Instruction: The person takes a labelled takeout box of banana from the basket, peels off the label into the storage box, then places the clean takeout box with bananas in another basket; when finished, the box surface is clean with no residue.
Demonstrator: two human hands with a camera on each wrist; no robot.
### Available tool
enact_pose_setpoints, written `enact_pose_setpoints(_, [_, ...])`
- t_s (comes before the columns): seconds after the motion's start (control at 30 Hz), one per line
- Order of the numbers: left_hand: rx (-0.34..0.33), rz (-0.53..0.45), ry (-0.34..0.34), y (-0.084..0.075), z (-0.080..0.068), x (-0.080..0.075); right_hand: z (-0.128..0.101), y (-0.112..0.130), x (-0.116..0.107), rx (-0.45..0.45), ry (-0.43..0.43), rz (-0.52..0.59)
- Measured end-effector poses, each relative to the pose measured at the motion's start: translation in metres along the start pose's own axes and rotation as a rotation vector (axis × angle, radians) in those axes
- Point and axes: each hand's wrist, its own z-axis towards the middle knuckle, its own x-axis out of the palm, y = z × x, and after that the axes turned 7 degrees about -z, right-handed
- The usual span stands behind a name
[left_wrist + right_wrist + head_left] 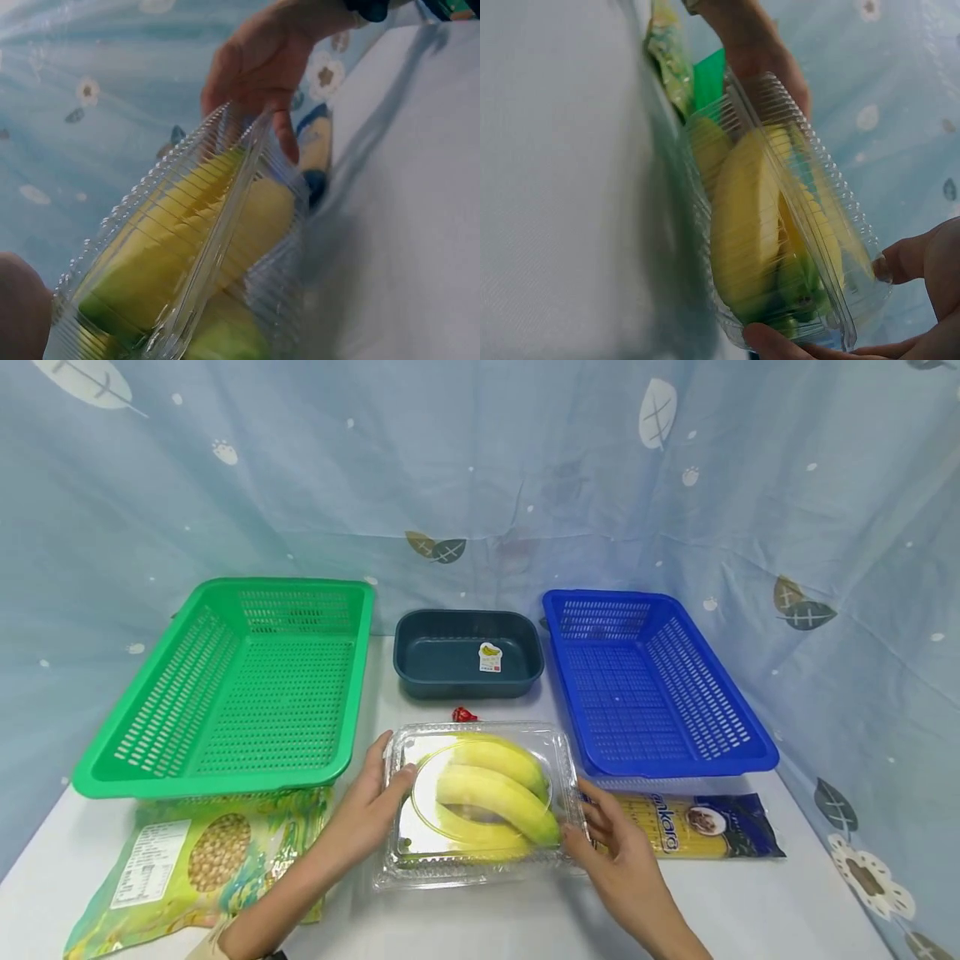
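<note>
A clear plastic clamshell box (472, 867) with yellow-green bananas (491, 789) inside is held between both hands, close over the white table. Its lid lies over the fruit. My left hand (369, 814) grips the left side, thumb on top of the lid. The right hand (621, 864) grips the opposite lower corner; in the right wrist view its thumb and fingers (774, 343) clasp that end. Just behind the box lies a small red wrapped piece (463, 715), partly covered by the box's far edge.
A green basket (360, 693) stands at left and a blue basket (558, 685) at right. Between them is a dark teal tub (468, 690) with a banana sticker (490, 657). A green bag of beans (217, 860) lies front left, a pasta pack (705, 827) right. Patterned curtain (480, 485) hangs behind.
</note>
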Motion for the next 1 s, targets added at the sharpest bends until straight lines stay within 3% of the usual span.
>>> enact_pose_setpoints(0.27, [0.063, 0.033, 0.007, -0.03, -0.02, -0.005, -0.015, 0.016, -0.011, -0.035, -0.034, 0.066])
enact_pose_setpoints(0.53, [0.119, -0.027, -0.014, -0.047, -0.025, -0.022, -0.011, 0.028, -0.015, -0.18, -0.02, 0.069])
enact_pose_setpoints(0.73, [0.112, -0.138, 0.034, -0.052, -0.029, -0.039, -0.002, 0.038, -0.016, -0.311, -0.022, 0.018])
enact_pose_setpoints(0.87, [0.063, -0.227, 0.095, -0.055, -0.036, -0.049, 0.006, 0.048, -0.017, -0.384, -0.04, 0.009])
enact_pose_setpoints(1.0, [0.022, -0.27, 0.107, -0.055, -0.04, -0.06, 0.016, 0.06, -0.016, -0.439, -0.028, 0.038])
